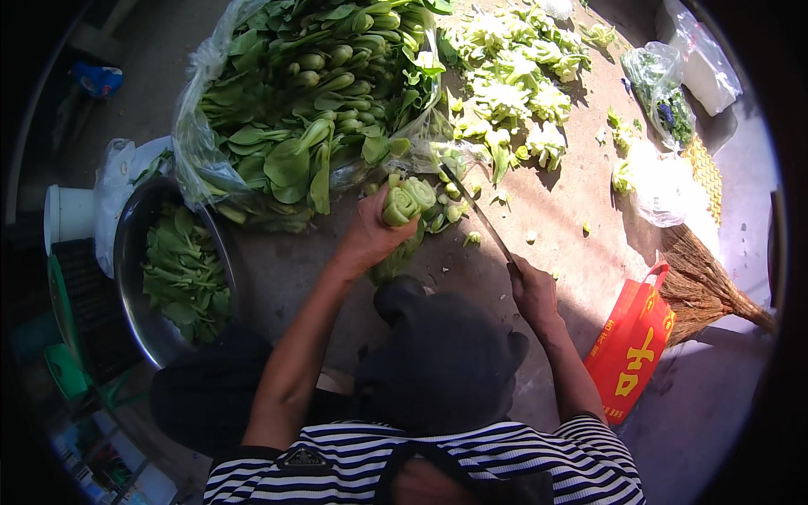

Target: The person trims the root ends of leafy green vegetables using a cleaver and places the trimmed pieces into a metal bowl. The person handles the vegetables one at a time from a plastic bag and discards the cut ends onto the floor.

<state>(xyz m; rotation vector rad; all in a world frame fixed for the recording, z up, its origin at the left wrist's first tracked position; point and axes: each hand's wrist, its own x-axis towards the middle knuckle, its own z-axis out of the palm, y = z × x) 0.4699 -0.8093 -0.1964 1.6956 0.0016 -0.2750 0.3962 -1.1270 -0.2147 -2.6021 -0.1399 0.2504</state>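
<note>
My left hand (369,233) is closed around a small bunch of bok choy (403,205), its pale cut stem ends facing up and its leaves hanging below the fist. In my right hand (534,287) is the handle of a long, thin knife (478,211). The blade slants up and leftward, its tip beside small trimmed pieces right of the bunch, apart from the stems. Beyond my hands, a large clear plastic bag (208,76) lies open around a heap of whole bok choy (334,69). Cut bok choy bases (505,95) lie spread on the sunlit concrete floor.
Left stands a steel basin (131,297) with loose green leaves (186,271), near a white bucket (66,218). On the right are a red bag (634,353), a straw broom (701,284) and a plastic bag of greens (659,95). My bent knees are just below my hands.
</note>
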